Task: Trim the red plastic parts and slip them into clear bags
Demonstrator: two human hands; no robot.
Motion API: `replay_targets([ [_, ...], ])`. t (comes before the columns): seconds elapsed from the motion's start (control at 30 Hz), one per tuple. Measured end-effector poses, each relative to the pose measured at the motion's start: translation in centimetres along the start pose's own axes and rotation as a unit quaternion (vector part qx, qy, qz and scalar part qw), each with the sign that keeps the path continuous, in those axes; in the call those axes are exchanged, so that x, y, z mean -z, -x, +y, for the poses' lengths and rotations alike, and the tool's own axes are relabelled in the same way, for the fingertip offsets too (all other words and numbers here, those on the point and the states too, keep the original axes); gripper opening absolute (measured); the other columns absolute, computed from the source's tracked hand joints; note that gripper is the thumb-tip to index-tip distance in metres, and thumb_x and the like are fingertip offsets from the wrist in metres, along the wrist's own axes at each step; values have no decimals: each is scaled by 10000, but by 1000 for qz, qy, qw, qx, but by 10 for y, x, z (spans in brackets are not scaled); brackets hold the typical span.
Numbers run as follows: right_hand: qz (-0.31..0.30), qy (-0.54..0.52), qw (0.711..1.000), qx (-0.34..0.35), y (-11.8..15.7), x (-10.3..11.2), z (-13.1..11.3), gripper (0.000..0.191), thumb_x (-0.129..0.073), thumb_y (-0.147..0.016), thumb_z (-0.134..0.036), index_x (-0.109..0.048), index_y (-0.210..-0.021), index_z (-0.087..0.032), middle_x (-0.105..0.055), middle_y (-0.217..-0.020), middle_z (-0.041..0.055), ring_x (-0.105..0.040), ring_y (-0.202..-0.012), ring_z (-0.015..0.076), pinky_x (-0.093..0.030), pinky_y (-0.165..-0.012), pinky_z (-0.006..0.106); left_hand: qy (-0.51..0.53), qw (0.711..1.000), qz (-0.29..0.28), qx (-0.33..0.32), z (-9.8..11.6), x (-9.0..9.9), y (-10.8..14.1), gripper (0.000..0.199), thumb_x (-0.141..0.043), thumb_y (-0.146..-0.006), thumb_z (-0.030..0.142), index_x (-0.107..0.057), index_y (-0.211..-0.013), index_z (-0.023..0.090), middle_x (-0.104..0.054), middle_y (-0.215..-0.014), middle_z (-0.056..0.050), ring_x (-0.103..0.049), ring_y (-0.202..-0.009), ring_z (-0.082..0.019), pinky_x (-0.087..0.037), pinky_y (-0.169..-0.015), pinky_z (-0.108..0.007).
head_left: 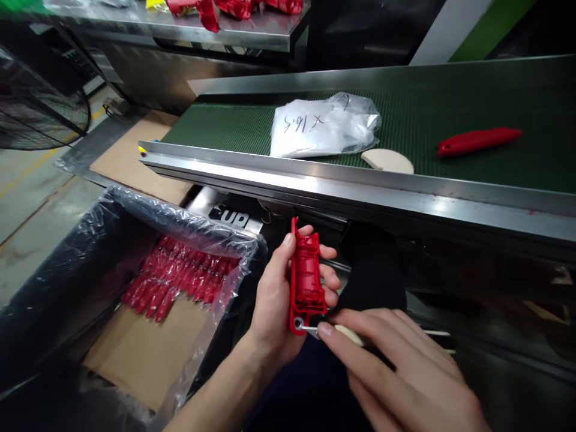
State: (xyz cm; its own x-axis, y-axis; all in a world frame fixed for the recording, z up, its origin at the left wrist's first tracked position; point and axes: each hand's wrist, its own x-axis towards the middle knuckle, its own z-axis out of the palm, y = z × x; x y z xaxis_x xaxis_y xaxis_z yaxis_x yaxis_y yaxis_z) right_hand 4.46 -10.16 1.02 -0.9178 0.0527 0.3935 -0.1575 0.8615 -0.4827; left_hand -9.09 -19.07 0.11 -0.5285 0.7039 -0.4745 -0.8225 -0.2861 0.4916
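your left hand (274, 300) grips a red plastic housing (306, 282) upright, below the conveyor rail (360, 186) | your right hand (396, 360) pinches a small pale-handled blade tool (335, 331), tip at the housing's bottom ring | lined carton (148, 354) of red parts (175, 279) to the left | another red part (477, 141) on the belt

The left hand (274, 300) grips a red moulded plastic casing (306, 279) upright, near the middle. The right hand (405, 354) pinches a small pale-handled metal tool (335, 331), its tip at the ring on the casing's lower end. At the near left, a plastic-lined cardboard box (148, 354) holds rows of red parts (180, 276). Farther off, a green conveyor belt (450, 102) carries a crumpled clear plastic bag (324, 126), a pale flat disc (387, 160) and a long red plastic piece (477, 141).
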Motion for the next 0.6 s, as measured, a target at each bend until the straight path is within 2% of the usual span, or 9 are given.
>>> replay_targets([
  [0.47,28,1,1000,9,5,1,7,350,-548,-832,-15,-683,-1127,-145,-691,-988,101,-628,-884,188,-500,-711,329,-14,1000,17,-12,-5,-7,2,332,-371,-1007,419,-552,-1162,188,-664,-855,-48,-577,-481,-110,-445,-438,-177],
  [0.6,17,-56,998,-37,11,6,6,396,-522,-848,8,-658,-1165,-184,-664,-1073,71,-619,-974,158,-518,-780,293,-3,1000,13,1,-3,-7,0,334,-353,-1011,404,-572,-1125,178,-670,-849,-51,-586,-488,-115,-450,-438,-177],
])
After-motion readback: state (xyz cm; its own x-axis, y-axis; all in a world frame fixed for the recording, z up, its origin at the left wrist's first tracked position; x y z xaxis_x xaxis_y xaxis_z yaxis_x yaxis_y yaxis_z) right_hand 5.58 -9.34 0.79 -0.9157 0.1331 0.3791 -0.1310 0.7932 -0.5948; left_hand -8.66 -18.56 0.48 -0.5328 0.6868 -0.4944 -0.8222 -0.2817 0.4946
